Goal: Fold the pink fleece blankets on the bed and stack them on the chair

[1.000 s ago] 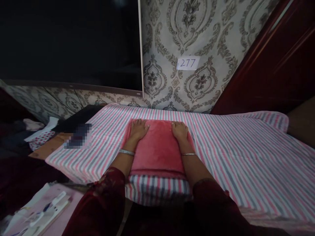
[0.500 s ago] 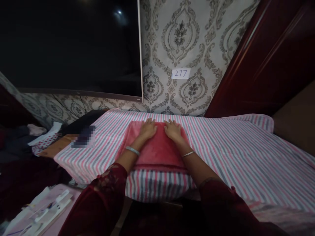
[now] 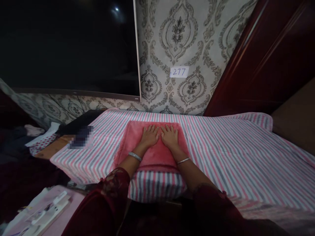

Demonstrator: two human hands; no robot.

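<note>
A folded pink towel lies flat on a striped sheet that covers the bed. My left hand and my right hand both rest palm-down on the middle of the towel, side by side and almost touching, fingers stretched out flat. Each wrist carries a silver bangle, and dark red sleeves cover my forearms.
A patterned wall with a small "277" label stands behind the bed, beside a dark screen. A dark wooden door is at the right. Clothes and a blurred dark object lie at the left; white papers sit lower left.
My hands have slid inward from the towel's far corners to its middle and now lie close together. The view shifted slightly.
</note>
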